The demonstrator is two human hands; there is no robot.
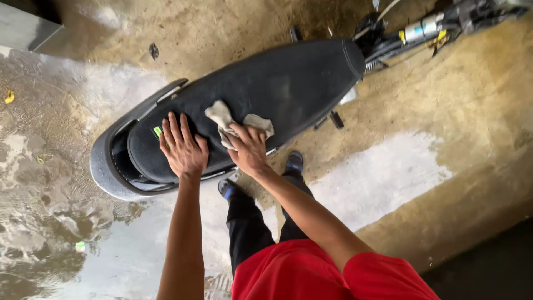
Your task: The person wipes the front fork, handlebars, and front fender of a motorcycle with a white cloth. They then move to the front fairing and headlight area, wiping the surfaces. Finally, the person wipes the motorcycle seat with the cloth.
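A long black scooter seat (288,83) stretches from lower left to upper right below me. My left hand (183,147) lies flat on the rear part of the seat with fingers spread, holding nothing. My right hand (249,149) presses a crumpled beige cloth (236,122) against the middle of the seat, fingers curled over it. The grey rear bodywork (105,166) wraps around the seat's back end.
The ground is wet, muddy concrete (66,111) with a pale patch (377,178) on the right. My legs in black trousers and blue shoes (293,162) stand beside the scooter. Handlebar parts and cables (422,28) show at the top right.
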